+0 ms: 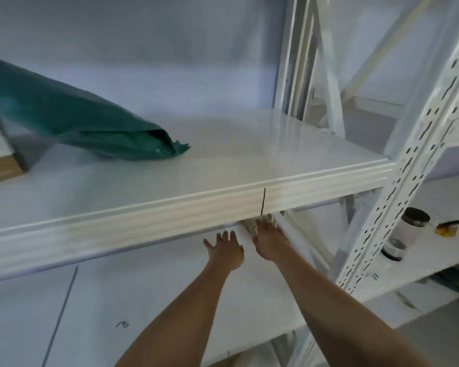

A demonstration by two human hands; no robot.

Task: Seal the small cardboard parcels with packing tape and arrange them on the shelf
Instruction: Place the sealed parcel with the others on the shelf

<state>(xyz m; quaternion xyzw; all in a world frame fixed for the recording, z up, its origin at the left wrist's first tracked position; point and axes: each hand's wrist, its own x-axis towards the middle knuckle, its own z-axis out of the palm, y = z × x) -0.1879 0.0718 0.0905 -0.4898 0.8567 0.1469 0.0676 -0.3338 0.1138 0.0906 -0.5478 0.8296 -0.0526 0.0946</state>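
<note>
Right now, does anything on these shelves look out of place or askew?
The green bag on the upper shelf lies slanted, its far end propped on a cardboard box. Both hands reach under that shelf; what they touch is unclear.

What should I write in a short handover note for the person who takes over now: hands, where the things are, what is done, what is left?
Left hand: open, fingers spread, under the upper shelf, holding nothing.
Right hand: open, reaching to a small white object under the same shelf edge; blurred, so contact and what it is are unclear.
Things: a cardboard box stands on the upper shelf at far left, beside a green bag. No tape is in view.
Done: cannot be told.
Left: find the tape, seal the parcels, arrange them.
</note>
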